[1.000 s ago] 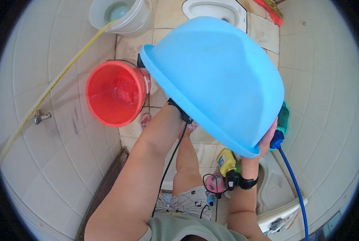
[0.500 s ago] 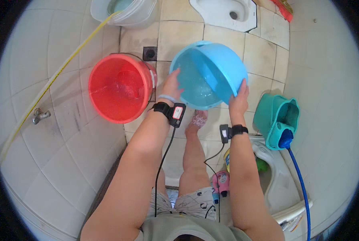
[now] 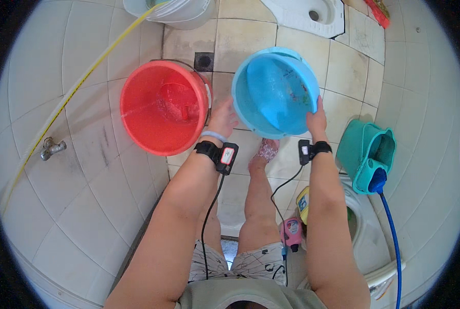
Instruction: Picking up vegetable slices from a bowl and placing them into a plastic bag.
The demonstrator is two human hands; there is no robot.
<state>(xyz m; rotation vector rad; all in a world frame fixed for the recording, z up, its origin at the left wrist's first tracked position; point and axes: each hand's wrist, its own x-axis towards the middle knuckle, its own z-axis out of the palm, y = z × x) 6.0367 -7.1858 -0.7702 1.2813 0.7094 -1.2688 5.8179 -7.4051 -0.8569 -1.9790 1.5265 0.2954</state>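
A light blue basin (image 3: 277,95), with a printed pattern inside, sits tilted within a second blue basin (image 3: 242,114) on the tiled floor. At the right side my right hand (image 3: 316,119) is closed on the rim of the upper basin. My left hand (image 3: 223,119) is beside the left wall of the basins, its fingers stretched out and slightly blurred. Whether its fingertips touch the wall I cannot tell. Left of that hand stands a red bucket (image 3: 142,123) with water and a red object (image 3: 181,102) inside, perhaps a dipper.
A floor drain (image 3: 204,61) lies behind the bucket, and a squat toilet (image 3: 291,15) at the back. On the right stand a teal mop bucket (image 3: 349,154) with a blue-handled mop (image 3: 389,226) and a pink bottle (image 3: 291,232). A hose (image 3: 80,85) runs past a wall tap (image 3: 52,148).
The upper basin has tipped down from its steep tilt into the lower one, showing its patterned inside. My left hand has come off the lower basin's rim.
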